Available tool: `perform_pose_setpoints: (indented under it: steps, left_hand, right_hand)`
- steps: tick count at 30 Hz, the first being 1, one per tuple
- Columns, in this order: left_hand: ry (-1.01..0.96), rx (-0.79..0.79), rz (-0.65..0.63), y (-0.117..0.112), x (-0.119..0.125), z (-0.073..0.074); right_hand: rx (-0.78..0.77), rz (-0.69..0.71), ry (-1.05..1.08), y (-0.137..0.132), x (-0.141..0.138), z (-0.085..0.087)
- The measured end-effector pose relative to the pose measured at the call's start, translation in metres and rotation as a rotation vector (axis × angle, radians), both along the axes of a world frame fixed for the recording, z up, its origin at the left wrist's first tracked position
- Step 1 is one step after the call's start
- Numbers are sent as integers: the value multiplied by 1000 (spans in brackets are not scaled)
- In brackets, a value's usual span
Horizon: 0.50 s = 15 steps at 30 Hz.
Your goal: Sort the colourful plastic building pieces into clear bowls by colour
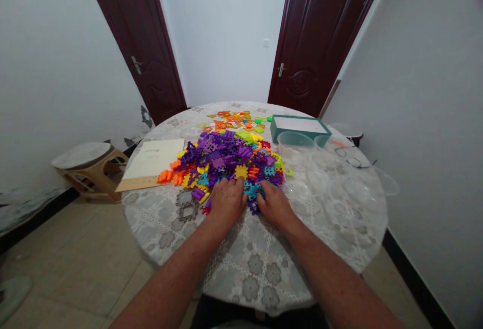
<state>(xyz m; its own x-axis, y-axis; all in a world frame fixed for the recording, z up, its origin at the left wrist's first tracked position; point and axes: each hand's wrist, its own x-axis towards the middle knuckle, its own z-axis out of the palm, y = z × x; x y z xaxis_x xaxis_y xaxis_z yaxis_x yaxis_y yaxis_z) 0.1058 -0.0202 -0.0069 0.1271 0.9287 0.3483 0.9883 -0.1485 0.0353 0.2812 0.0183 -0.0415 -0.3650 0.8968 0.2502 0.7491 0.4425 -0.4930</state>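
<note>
A large heap of plastic interlocking building pieces (219,160), mostly purple with orange, yellow and teal ones, lies in front of me. At its near edge, a teal notched building piece (252,189) sits between my hands. My left hand (228,199) has its fingers curled, with its thumb at the left side of the teal piece. Closed on the right side of this piece is my right hand (273,202). A dark purple piece (253,207) shows just below it, and a yellow square piece (241,172) lies just above. My fingertips are partly hidden among the pieces.
A grey square piece (187,212) lies left of the heap, near an open notebook (153,158). To the right stand a green-edged box (300,125), several clear plastic tubs (296,143) and glasses (358,163). Thin orange pieces (230,119) are spread behind the heap.
</note>
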Motion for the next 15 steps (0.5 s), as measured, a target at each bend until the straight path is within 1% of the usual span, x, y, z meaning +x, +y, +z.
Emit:
perform_pose_setpoints:
  steps: [3,5,7,9,12,15]
  left_hand:
    - [-20,-46,42,6,3,1]
    - [-54,-122,87,9,5,5]
    - [-120,-206,137,12,7,8]
    - [-213,-258,165,13,7,9]
    - [-340,-271,125,12,6,6]
    - [-401,-205,50,10,1,1]
  right_hand:
    - [-21,-3,-1,0,-1,1]
    - [-37,-7,1,0,-1,1]
    - [-53,-13,4,0,-2,1]
    - [-66,-14,10,1,-2,1]
    - [-77,-10,22,0,-2,2]
    - [-67,16,84,1,-1,3]
